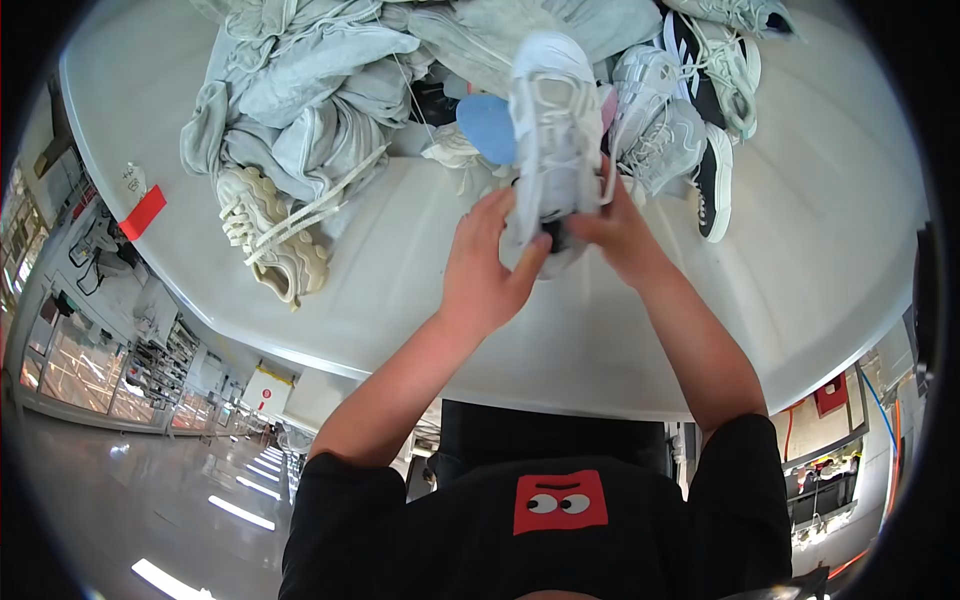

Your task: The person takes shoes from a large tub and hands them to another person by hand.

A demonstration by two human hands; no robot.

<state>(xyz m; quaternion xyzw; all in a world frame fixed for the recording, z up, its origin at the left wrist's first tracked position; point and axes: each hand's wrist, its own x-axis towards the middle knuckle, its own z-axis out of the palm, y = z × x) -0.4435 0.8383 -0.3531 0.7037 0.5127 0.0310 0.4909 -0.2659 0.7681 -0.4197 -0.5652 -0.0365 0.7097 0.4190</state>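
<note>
A white lace-up sneaker (pixel 556 130) is held up over the near half of the table, toe pointing away from me and heel toward my body. My left hand (pixel 487 262) grips its left side near the heel, thumb against the ankle opening. On the opposite side my right hand (pixel 622 236) is closed around the shoe, with the thumb close to the dark opening. The heel and the laces are slightly blurred. Behind the sneaker, a blue oval piece (pixel 486 128) lies partly hidden.
Pale grey cloth bundles (pixel 330 100) are heaped at the far left. A cream sneaker (pixel 272 236) with long loose laces lies at their edge. Several white sneakers (pixel 665 120) and a black-and-white shoe (pixel 713 185) lie to the right. A red tag (pixel 143 212) marks the white table's (pixel 400 250) left rim.
</note>
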